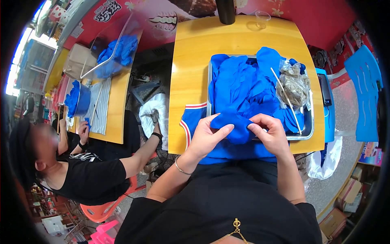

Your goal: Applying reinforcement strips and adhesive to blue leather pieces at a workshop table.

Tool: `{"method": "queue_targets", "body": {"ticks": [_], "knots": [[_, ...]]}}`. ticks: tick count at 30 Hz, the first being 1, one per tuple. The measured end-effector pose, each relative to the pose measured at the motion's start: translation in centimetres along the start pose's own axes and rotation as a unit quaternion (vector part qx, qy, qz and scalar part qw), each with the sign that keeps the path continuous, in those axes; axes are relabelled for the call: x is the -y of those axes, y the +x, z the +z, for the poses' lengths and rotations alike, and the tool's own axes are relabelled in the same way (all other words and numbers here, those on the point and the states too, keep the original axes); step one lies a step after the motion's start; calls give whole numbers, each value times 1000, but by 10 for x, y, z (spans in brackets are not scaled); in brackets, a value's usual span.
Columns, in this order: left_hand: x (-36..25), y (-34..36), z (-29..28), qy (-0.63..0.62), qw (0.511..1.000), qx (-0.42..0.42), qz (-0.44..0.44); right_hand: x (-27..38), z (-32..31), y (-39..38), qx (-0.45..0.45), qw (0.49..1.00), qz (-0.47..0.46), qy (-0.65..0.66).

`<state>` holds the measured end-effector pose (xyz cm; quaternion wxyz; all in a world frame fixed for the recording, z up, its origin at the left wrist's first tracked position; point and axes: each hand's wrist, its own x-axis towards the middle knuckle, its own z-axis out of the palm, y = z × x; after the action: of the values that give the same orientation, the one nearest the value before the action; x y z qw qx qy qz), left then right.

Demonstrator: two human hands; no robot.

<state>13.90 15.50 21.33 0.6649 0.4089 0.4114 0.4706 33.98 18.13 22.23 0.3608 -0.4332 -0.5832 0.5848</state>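
blue cloth piece: bright blue, soft and a bit shiny, bunched into a folded wad with a rounded lower edge – it sits at the near edge of the metal tray, right between the two hands.
where it is: over the front rim of the tray, on the near side of the desk, just above the person's lap.
left hand: fingers curled, thumb and forefinger closed on the left edge of the blue cloth piece, so it's pinching the fabric, not open flat. A thin bracelet sits on that wrist.
right hand: same deal – fingertips pressed together on the right edge of the cloth, thumb tucked under, pinching it.
metal tray: shallow, silver, rectangular, heaped with a pile of blue cloth of the same colour.
clear bag: crinkled plastic with greyish-tan stuff inside, lying on the right part of the pile; can't tell what's in it.
thin stick: pale, lying diagonally across the bag and the pile.
blue garment with striped trim: under the tray's left corner, red and white stripes along its edge, hanging off the desk toward the lap.
clear cup: at the far edge of the desk, well apart from the hands.
next desk: to the left, another person in black sits there with more blue cloth.
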Motion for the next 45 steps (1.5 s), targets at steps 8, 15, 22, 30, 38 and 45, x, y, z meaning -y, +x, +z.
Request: {"method": "queue_targets", "body": {"ticks": [8,15,22,30,38,45], "knots": [[8,-2,0,-76,997,-5,18,-10,2,1,-1,997,-68,-31],[15,0,6,-43,999,2,10,-10,7,-1,-31,998,-52,-11],[25,4,9,83,975,-146,148,-10,7,0,-58,997,-58,-5],[25,0,22,123,980,-72,141,-5,29,-3,-121,971,-130,-161],[12,9,8,134,972,-34,189,-8,17,-3,-34,996,-61,-61],[14,12,8,297,940,-40,165,-23,28,3,-120,985,-124,-21]]}}
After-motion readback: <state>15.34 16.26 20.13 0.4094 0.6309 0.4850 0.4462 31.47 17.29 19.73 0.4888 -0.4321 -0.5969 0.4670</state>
